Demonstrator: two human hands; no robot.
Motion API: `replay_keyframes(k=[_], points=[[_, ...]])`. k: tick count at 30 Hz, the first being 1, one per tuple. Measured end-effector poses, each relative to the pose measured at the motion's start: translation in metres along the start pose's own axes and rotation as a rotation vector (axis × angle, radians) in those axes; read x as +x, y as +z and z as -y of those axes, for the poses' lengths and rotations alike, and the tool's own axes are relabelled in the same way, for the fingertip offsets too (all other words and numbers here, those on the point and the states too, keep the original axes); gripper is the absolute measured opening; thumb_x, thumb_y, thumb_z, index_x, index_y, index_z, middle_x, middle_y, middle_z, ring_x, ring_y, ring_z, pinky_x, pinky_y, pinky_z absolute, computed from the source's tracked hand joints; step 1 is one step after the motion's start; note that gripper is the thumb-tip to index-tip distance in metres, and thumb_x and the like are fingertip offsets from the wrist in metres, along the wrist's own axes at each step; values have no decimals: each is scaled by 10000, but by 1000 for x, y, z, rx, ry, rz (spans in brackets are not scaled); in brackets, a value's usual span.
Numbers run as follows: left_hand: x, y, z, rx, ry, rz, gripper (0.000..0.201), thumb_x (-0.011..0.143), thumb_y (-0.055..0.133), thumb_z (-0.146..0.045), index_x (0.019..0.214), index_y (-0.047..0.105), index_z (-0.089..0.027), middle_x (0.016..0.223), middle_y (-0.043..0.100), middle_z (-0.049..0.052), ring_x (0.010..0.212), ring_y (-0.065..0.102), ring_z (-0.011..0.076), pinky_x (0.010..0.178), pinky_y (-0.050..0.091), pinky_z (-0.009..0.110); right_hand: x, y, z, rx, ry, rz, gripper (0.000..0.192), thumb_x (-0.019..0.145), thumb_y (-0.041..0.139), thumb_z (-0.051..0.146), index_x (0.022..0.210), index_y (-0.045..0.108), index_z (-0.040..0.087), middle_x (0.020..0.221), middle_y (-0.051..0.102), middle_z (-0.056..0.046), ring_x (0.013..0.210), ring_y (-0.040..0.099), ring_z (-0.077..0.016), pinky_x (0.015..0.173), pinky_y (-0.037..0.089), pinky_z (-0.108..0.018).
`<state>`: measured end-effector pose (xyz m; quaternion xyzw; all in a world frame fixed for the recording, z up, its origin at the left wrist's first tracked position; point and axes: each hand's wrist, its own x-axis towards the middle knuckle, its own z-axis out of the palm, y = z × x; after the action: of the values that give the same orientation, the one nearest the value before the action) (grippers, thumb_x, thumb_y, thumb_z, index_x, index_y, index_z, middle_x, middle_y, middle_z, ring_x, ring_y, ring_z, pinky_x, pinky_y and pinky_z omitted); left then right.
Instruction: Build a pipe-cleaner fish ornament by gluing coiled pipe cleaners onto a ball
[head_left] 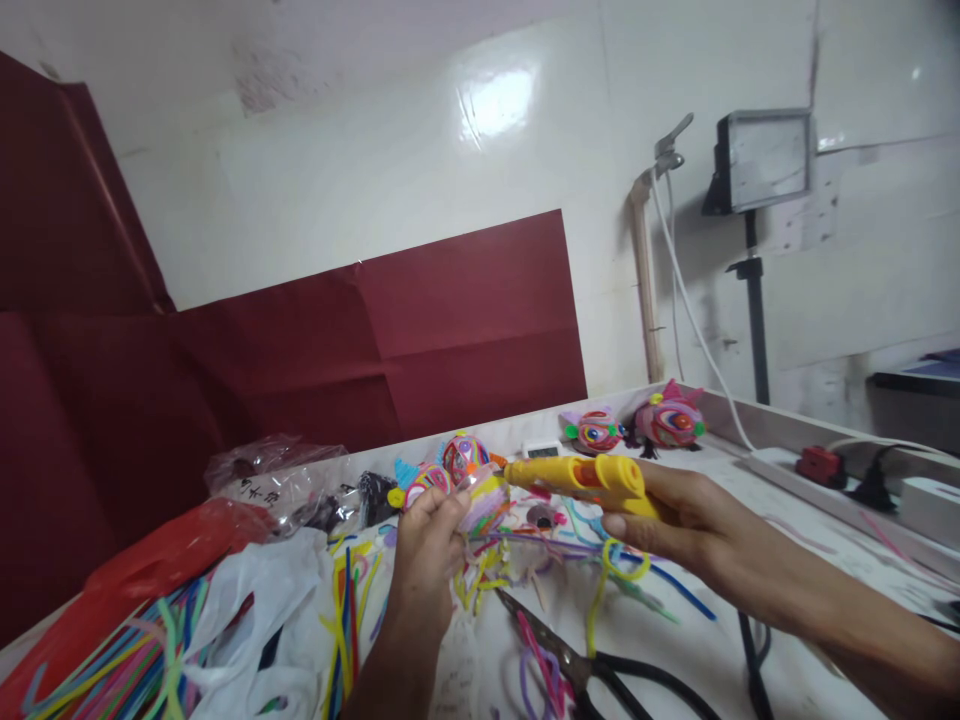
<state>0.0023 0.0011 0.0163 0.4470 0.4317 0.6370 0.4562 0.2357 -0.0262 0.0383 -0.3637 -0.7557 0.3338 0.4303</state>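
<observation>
1. As the right hand (675, 505) closed around the grip of a yellow glue gun (581, 475), the gun lay level above the white surface (675, 620), its nozzle pointing toward the left hand (429, 535) and touching or nearly touching the piece held there.
2. Left hand: fingers pinched together on a small pipe-cleaner craft piece (486, 497), striped pink, yellow and lilac, raised just clear of the loose stems below. Judged light, soft and easily crushed; best taken by its edges with the fingertips, well off the spot the nozzle met.
3. Glue gun: judged rigid, light plastic, hot at the tip; hold belonged on the handle only. A yellow-green pipe cleaner (611, 580) dangled beneath the right hand; whether a finger hooked it could not be told.
4. Loose pipe cleaners (525, 570), many colours, strewn under both hands; judged bendy and fuzzy, unlikely to slip.
5. Black-handled scissors (600, 675), lying flat on the near part of the surface, blades toward the left hand.
6. Bundle of pipe cleaners (112, 665) at the near left, beside a white plastic bag (262, 590) and a red plastic bag (180, 545).
7. Two finished round figures (637, 425) at the far edge, well apart from the hands.
8. Dark red sheet (300, 340) against the wall.
</observation>
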Motion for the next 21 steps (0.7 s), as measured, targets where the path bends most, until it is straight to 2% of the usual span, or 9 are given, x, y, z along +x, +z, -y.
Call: replay_keyframes(k=[7,14,18,21], points=[[2,-2,2,-17,-17,34,417,614,725,-364,597,342,-202,460,312,-120,339,173,-12,338,96,132,-1,1,-4,48,-6,10,399,860,574,461,1171,641,218,1055,680,-56,996,595,-285,866,458,-367],[-1,1,2,-3,-23,30,399,634,714,-363,620,348,-203,481,308,-119,354,198,-4,349,130,138,0,3,-2,60,7,49,293,848,600,394,1060,651,198,953,666,-40,912,592,-250,836,462,-341],[0,1,3,11,-42,50,403,647,704,-374,623,338,-206,473,296,-123,356,187,-3,352,124,140,-1,5,0,61,15,51,261,845,609,332,1077,643,219,954,671,-17,881,598,-228,764,467,-294],[0,0,4,10,-38,51,415,637,711,-370,614,330,-206,468,303,-123,354,183,-5,352,117,142,-3,5,1,55,9,53,250,843,608,322,1068,649,221,970,672,-16,906,600,-232,779,465,-293]])
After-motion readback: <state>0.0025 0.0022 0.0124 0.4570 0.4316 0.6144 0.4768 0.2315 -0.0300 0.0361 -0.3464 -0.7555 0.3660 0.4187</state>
